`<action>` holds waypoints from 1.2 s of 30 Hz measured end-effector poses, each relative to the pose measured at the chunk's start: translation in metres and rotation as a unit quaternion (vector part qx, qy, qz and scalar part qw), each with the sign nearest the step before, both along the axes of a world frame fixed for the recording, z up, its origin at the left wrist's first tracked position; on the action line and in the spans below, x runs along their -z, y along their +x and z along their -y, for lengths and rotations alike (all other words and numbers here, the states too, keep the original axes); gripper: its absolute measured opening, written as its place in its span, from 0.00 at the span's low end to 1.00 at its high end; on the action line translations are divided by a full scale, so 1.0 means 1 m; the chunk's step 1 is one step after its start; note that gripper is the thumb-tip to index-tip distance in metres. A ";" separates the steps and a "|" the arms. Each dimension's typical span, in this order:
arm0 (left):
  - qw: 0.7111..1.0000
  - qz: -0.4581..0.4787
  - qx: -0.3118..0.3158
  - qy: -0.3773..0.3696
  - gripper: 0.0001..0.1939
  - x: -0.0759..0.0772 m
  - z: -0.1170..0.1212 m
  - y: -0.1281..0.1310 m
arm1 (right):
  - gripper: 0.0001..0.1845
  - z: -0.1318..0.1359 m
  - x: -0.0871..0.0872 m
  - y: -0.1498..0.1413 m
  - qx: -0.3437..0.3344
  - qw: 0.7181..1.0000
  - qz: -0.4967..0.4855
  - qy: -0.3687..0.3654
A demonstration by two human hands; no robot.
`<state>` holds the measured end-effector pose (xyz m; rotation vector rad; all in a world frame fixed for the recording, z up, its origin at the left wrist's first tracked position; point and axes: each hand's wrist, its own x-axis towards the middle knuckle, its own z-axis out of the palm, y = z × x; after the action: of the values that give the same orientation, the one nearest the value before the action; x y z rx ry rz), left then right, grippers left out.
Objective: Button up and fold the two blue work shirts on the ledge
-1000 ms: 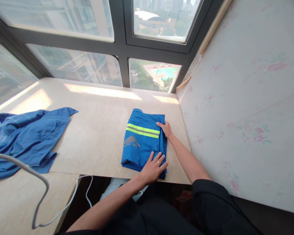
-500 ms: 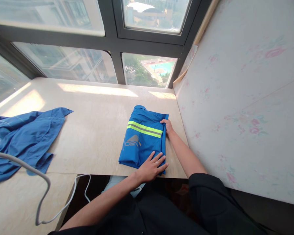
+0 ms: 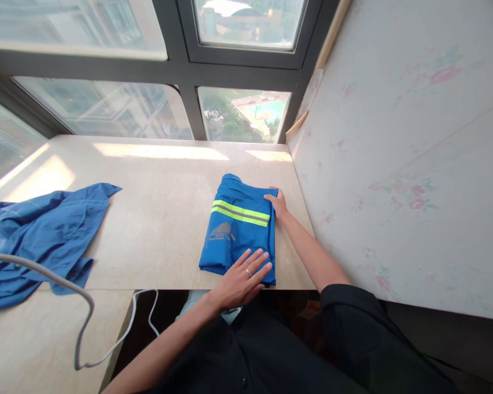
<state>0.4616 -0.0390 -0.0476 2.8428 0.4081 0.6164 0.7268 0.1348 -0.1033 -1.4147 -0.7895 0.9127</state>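
A folded blue work jacket point(image 3: 246, 235) lies on the wooden tabletop, with a yellow-green and grey reflective stripe across it and a grey printed logo on its lower left. Its collar points toward the window. My left hand point(image 3: 243, 279) rests flat on the jacket's near edge, fingers stretched out, a ring on one of them. At the far right corner, my right hand point(image 3: 278, 203) pinches the jacket's side, thumb on top and the other fingers mostly hidden behind or beneath the cloth.
Another blue garment point(image 3: 45, 235) lies spread out on the left. A grey-white cable point(image 3: 88, 312) loops over the front left edge of the tabletop point(image 3: 156, 219). Windows point(image 3: 115, 109) border the far side, and a flower-patterned wall point(image 3: 394, 164) stands close on the right.
My left hand has slid a little leftward, its fingers closer together. My right hand has shifted slightly up to the jacket's far right corner. The jacket keeps its folded shape.
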 end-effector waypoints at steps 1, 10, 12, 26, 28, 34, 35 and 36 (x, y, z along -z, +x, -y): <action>0.999 0.042 -0.032 0.005 0.34 -0.006 0.001 -0.011 | 0.34 0.004 -0.002 0.000 0.020 0.997 0.076 0.007; 0.961 0.021 -0.270 -0.054 0.42 0.013 -0.024 -0.105 | 0.34 0.131 0.003 -0.059 -0.106 0.833 0.542 -0.017; 0.956 0.001 -0.280 -0.087 0.43 0.025 -0.033 -0.106 | 0.32 0.150 0.010 -0.074 -0.117 0.822 0.555 -0.058; 0.962 -0.008 -0.271 0.019 0.35 0.051 -0.045 -0.153 | 0.30 0.163 0.005 -0.084 -0.140 0.772 0.616 -0.072; 0.973 -0.026 -0.225 0.031 0.32 0.051 -0.040 -0.158 | 0.30 0.163 0.004 -0.084 -0.154 0.763 0.623 -0.077; 0.987 -0.053 -0.151 -0.013 0.31 0.036 -0.029 -0.166 | 0.31 0.164 0.004 -0.079 -0.196 0.749 0.628 -0.076; 0.989 -0.053 -0.135 -0.034 0.31 0.030 -0.030 -0.168 | 0.31 0.164 0.005 -0.079 -0.203 0.751 0.624 -0.074; 0.990 -0.048 -0.122 -0.057 0.29 0.023 -0.031 -0.169 | 0.31 0.163 0.004 -0.078 -0.210 0.754 0.618 -0.073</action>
<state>0.2925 -0.0080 -0.0704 2.7414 0.7898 0.4812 0.6486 -0.0282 -0.1077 -1.9795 -2.1276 0.2061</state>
